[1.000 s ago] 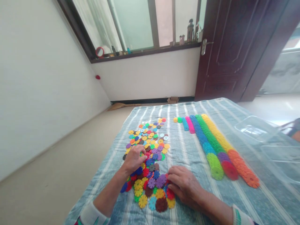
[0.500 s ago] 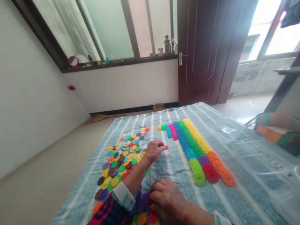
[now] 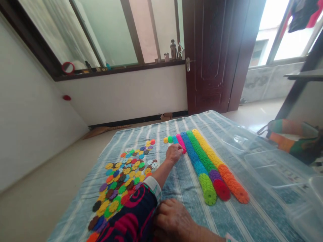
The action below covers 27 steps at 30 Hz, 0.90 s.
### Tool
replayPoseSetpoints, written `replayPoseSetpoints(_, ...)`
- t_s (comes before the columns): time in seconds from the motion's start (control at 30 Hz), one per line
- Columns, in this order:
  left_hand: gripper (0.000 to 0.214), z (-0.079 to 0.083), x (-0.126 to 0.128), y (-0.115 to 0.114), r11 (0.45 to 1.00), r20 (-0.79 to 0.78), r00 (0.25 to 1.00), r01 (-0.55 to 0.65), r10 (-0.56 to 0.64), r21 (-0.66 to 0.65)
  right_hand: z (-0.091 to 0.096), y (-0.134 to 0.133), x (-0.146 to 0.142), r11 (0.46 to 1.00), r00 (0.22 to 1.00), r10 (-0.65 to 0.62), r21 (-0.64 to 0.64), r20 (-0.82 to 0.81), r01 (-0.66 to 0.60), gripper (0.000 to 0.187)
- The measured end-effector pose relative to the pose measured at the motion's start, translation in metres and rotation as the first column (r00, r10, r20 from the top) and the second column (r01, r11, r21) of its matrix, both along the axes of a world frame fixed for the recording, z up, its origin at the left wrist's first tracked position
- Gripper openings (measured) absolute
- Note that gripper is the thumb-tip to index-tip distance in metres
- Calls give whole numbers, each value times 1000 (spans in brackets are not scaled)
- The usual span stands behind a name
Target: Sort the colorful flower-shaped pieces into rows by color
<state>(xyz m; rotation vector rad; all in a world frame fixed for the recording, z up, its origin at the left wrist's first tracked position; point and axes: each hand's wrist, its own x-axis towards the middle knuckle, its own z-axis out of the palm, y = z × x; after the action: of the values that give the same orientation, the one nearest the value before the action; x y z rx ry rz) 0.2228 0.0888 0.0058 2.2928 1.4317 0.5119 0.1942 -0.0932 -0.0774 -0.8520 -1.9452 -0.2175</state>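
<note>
My left hand (image 3: 174, 153) reaches across the striped blue cloth (image 3: 176, 181), its fingers pinched together against the near end of the short pink row (image 3: 180, 142) of flower-shaped discs. Beside that row lie longer rows: blue (image 3: 192, 155), green (image 3: 203, 164) and yellow-to-orange (image 3: 222, 168), with a purple and red stretch (image 3: 219, 183) between them. A loose pile of mixed coloured discs (image 3: 123, 174) is spread left of my arm. My right hand (image 3: 174, 218) rests at the bottom edge with its fingers curled under, half hidden by my patterned sleeve.
Clear plastic boxes (image 3: 275, 168) and a lid (image 3: 239, 138) lie on the cloth's right side. A striped bag (image 3: 290, 134) stands beyond them. A dark wooden door (image 3: 214, 53) and a window sill with bottles are at the back. The cloth's left edge drops to the floor.
My left hand lifted a pink disc from the pile and carried it right and forward to the pink row. The camera turned right; my right hand stayed low on the cloth.
</note>
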Motion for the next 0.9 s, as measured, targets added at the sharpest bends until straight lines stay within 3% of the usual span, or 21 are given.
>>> replayPoseSetpoints(0.4,10,-6,-3,-10,997,-82,996,-32,37,67,10,-4,0,999,999,-34,-14,-23,34,31)
replayPoseSetpoints(0.63,8,-8,2,-9,996,-82,996,-12,20,90,5,-2,-3,999,999,-41,10,-33,42,30)
replayPoseSetpoints(0.77,8,0,-9,-5,994,-69,997,23,-16,104,6,-5,1,993,999,9,-116,50,-3,25)
replayPoseSetpoints(0.9,11,16,-43,-8,993,-63,996,67,-61,98,18,-16,10,958,992,75,-283,101,-43,19)
